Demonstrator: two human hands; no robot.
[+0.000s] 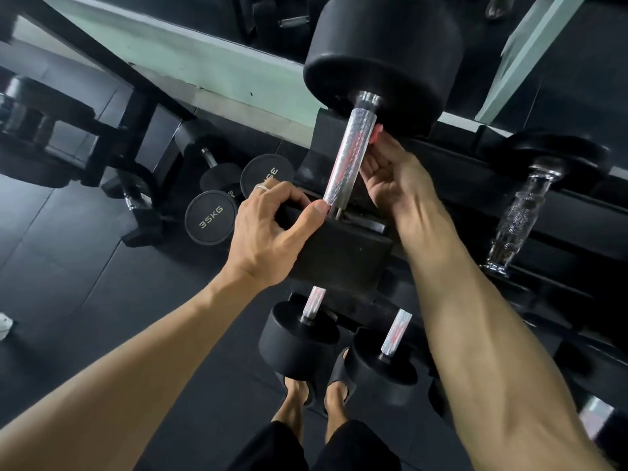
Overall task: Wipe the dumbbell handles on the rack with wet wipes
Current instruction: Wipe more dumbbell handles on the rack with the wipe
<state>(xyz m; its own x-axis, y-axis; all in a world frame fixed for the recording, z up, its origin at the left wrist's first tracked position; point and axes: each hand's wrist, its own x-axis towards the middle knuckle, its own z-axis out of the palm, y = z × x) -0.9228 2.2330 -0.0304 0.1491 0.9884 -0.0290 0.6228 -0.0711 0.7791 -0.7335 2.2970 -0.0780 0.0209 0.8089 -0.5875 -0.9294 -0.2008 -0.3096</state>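
A black dumbbell lies on the upper rack tier, its knurled chrome handle running from the big far head down to the near head. My left hand grips the near head, fingers curled over its top edge and the thumb beside the handle's lower end. My right hand lies along the handle's right side, palm toward the chrome and fingertips up by the far head. No wet wipe shows in either hand; anything between my right palm and the handle is hidden.
Two more dumbbells sit on the lower tier below my arms. Another chrome handle rests on the rack to the right. Dumbbells marked 35KG lie on the dark floor at left. My sandalled feet stand close to the rack.
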